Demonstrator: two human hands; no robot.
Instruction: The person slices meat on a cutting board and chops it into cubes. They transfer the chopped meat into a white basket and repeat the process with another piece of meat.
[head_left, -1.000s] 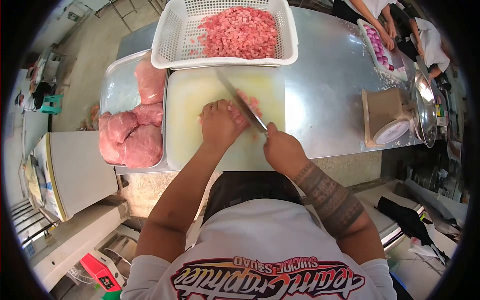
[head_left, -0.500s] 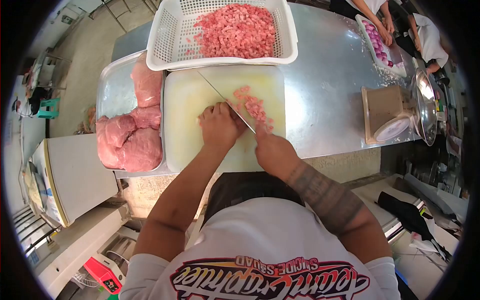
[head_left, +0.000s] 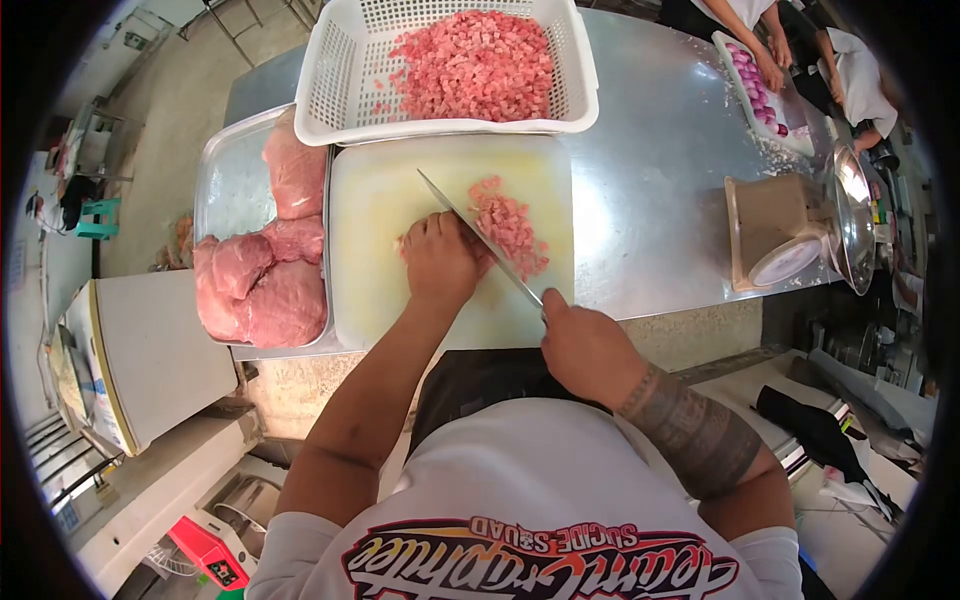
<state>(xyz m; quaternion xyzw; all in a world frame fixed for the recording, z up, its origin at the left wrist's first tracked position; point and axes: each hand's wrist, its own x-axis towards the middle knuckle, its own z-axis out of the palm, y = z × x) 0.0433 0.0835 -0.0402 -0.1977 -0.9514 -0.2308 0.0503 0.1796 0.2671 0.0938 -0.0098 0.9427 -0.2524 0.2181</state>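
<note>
On the pale cutting board [head_left: 370, 290], my left hand [head_left: 440, 258] presses down with curled fingers on a piece of meat [head_left: 484, 262], mostly hidden under it. My right hand [head_left: 590, 345] is closed round the handle of a long knife [head_left: 490, 243]. The blade slants up and left, close beside my left fingers. Small diced pink meat [head_left: 512, 225] lies on the board to the right of the blade.
Above the board stands a white perforated basket [head_left: 345, 70] of diced meat. At left a metal tray [head_left: 225, 190] holds large raw pieces [head_left: 275, 290]. A scale [head_left: 775, 235] stands at right. Beyond it, co-workers' hands [head_left: 770, 62] are over a tray of onions [head_left: 755, 90].
My right hand has drawn the knife down and to the right. More of the diced meat beside the blade now shows. My left hand has barely moved.
</note>
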